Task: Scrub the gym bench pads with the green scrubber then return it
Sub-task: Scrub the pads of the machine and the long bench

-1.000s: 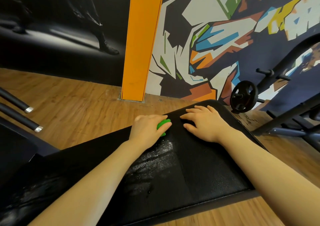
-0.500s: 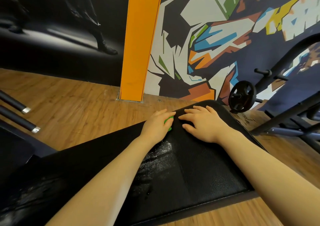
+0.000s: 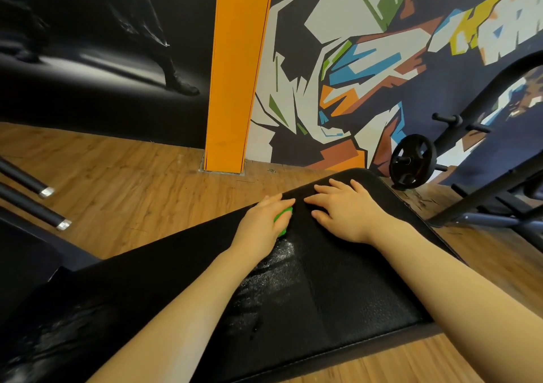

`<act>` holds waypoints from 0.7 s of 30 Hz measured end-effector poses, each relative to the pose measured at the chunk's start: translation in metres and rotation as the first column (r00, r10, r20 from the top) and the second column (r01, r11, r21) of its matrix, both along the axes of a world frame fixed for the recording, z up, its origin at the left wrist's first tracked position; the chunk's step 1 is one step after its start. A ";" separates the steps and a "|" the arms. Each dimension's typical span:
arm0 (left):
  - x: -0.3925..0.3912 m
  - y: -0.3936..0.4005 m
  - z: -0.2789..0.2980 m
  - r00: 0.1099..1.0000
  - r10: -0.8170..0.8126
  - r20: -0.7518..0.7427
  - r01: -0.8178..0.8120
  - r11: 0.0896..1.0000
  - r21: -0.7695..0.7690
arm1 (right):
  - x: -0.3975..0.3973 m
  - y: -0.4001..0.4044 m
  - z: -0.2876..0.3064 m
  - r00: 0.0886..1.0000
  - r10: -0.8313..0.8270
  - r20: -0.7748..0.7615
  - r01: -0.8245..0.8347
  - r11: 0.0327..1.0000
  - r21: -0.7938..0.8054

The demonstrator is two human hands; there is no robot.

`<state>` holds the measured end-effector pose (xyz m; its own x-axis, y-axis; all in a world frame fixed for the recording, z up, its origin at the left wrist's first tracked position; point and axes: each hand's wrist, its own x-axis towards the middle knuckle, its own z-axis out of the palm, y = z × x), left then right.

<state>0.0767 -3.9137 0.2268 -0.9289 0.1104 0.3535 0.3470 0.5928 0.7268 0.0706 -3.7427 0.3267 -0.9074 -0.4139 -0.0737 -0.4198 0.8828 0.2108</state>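
Note:
A black gym bench pad (image 3: 338,303) runs from the lower left up to the centre of the head view. My left hand (image 3: 263,225) grips the green scrubber (image 3: 283,221) and holds it against the pad near its far end; only a sliver of green shows under the fingers. My right hand (image 3: 345,210) lies flat on the pad just right of it, fingers spread and straight. A wet, soapy streak (image 3: 264,282) glistens on the pad below the left hand.
Wooden floor surrounds the bench. An orange pillar (image 3: 235,74) stands against the mural wall behind. A black weight plate (image 3: 412,160) and a dark machine frame (image 3: 484,206) sit at the right. Two black bars with metal caps (image 3: 44,206) jut in from the left.
My left hand has slid the scrubber further up the pad towards its far end, closer to the right hand. The right hand has stayed in place.

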 end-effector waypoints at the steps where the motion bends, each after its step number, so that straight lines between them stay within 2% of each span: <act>1: -0.005 0.001 0.001 1.000 0.015 0.000 -0.015 1.000 0.009 | 0.000 0.000 -0.001 1.000 -0.001 -0.003 0.001 1.000 -0.001; 8: -0.026 0.005 0.007 0.998 0.058 0.018 -0.058 0.998 -0.003 | -0.001 0.001 -0.001 1.000 -0.006 -0.012 0.006 1.000 -0.004; 21: 0.049 -0.004 0.002 0.998 -0.041 0.056 0.041 0.999 -0.007 | 0.000 0.001 -0.002 1.000 0.001 -0.020 -0.001 1.000 0.008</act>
<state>0.1256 -3.9175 0.2284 -0.9419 0.1512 0.3001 0.3300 0.5848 0.7410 0.0706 -3.7420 0.3249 -0.9081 -0.4145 -0.0592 -0.4166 0.8804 0.2266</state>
